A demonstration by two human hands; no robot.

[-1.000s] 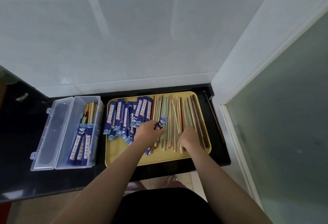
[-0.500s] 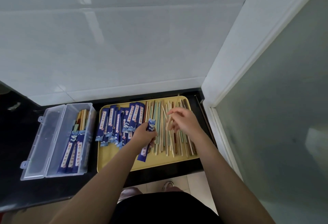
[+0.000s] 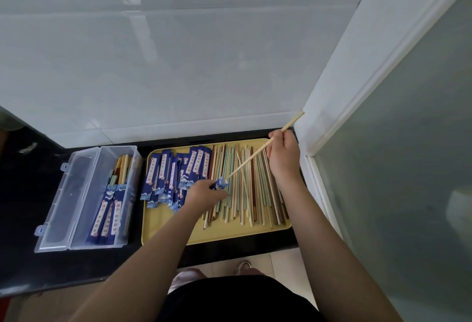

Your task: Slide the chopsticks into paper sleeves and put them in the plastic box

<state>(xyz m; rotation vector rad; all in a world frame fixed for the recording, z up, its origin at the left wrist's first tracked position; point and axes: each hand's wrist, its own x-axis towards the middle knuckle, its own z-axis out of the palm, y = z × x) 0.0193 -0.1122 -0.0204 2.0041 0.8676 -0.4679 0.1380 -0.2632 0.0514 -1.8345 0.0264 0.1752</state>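
The right hand [image 3: 283, 156] grips a pale wooden chopstick pair [image 3: 252, 158] near its thick end, fingers curled round it; the sticks slant down-left from this hand, tips just at the mouth of a dark blue paper sleeve w/ white wave print [image 3: 219, 184]. That sleeve is pinched in the left hand [image 3: 204, 194], which hovers over a flat yellow plastic tray [image 3: 163, 229] on the black worktop [image 3: 25, 194].

Under and between both hands lie many loose chopsticks, beige, green and brown [image 3: 245, 189], in rough rows on the tray. Just left of the left hand is a heap of empty blue sleeves [image 3: 168, 176], overlapping each other.

Further left of that hand, beside the tray and not touching it as far as I see, stands the clear plastic box w/ hinged lid open [image 3: 84, 199]. Inside are a few sleeved chopstick pairs [image 3: 109, 209], approx. three; exact no. I cannot tell.
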